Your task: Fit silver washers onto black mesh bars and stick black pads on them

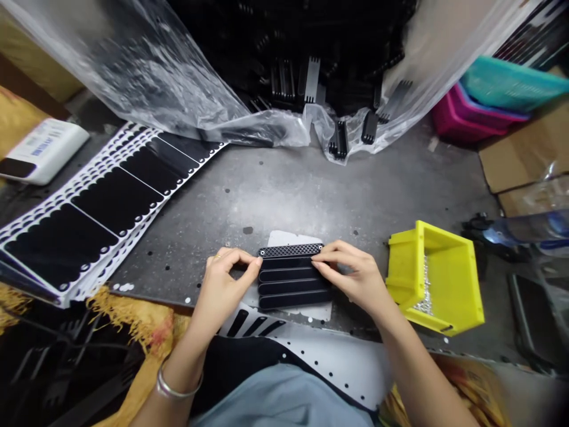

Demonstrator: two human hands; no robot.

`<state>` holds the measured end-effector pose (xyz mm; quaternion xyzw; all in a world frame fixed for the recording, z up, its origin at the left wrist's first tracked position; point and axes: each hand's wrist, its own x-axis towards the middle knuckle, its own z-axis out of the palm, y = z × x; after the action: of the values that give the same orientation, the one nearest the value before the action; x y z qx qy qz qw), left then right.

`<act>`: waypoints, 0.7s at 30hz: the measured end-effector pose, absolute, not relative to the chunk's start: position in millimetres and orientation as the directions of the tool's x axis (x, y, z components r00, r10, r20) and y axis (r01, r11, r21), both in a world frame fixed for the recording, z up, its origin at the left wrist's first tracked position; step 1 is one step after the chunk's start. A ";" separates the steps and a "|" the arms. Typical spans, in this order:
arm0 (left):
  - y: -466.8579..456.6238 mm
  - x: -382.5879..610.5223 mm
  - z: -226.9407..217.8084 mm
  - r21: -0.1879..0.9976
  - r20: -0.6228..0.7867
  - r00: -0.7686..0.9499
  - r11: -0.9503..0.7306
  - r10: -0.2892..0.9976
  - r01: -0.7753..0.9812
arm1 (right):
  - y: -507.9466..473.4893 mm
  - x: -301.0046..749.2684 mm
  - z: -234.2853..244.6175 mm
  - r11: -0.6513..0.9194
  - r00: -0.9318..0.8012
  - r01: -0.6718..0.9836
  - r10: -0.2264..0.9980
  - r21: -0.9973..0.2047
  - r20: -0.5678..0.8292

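Note:
Several black bars with rounded ends lie side by side on a pale board (pixel 284 239) in front of me. The farthest bar (pixel 291 250) shows a mesh-patterned face with a small metal ring at each end. Nearer bars (pixel 293 289) have smooth black faces. My left hand (pixel 232 273) pinches the left end of a smooth black strip (pixel 287 262) just below the mesh bar, thumb and index finger together. At the strip's right end, my right hand (pixel 349 270) pinches with thumb and fingers. Whether the strip touches the bar beneath cannot be made out.
Stacked sheets of black stickers (pixel 120 190) lie at left, near a white device (pixel 48 148). A clear plastic bag (pixel 275 127) of black parts spills onto the back of the table. At right stand a yellow bin (pixel 448 273) with small metal pieces, and coloured baskets (pixel 471 115).

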<state>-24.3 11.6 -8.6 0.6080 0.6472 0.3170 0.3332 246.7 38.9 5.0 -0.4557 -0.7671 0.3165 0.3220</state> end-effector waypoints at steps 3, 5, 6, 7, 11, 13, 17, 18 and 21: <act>23.9 -35.7 -0.4 0.772 -0.049 0.053 0.005 0.997 0.635 | 36.3 247.4 2.4 0.450 -0.315 0.594 0.893 -0.667 0.321; 46.3 -53.8 7.0 0.694 0.028 0.037 -0.046 0.999 0.718 | 31.5 249.6 1.2 0.432 -0.215 0.666 0.892 -0.608 0.399; 60.9 -65.5 10.8 0.632 0.102 -0.022 -0.048 0.995 0.774 | 28.2 250.7 1.0 0.417 -0.168 0.682 0.889 -0.601 0.426; 76.6 -78.3 14.3 0.548 0.189 -0.106 -0.016 0.976 0.836 | 24.4 251.6 1.0 0.407 -0.136 0.685 0.886 -0.604 0.443; 127.6 -122.0 21.5 0.196 0.149 -0.256 0.226 0.955 0.954 | 6.3 252.3 2.6 0.423 -0.134 0.653 0.881 -0.628 0.454; 137.1 -133.0 21.5 0.161 0.114 -0.262 0.243 0.958 0.957 | -2.6 252.1 2.3 0.431 -0.143 0.638 0.881 -0.638 0.451; 133.1 -141.7 22.5 0.162 0.143 -0.234 0.211 0.962 0.964 | -17.9 255.4 -0.6 0.428 -0.137 0.608 0.886 -0.668 0.443; 129.6 -142.6 24.8 0.166 0.158 -0.235 0.209 0.959 0.964 | -21.7 257.1 -0.8 0.425 -0.136 0.601 0.889 -0.677 0.437; 111.4 -138.8 43.0 0.179 0.234 -0.270 0.231 0.934 0.956 | -35.1 261.8 2.6 0.402 -0.111 0.589 0.900 -0.702 0.422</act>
<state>-138.8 111.4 43.0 0.6030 0.7837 0.1439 -0.0386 261.8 -35.1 2.6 -0.5151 -0.7223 0.1837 0.4234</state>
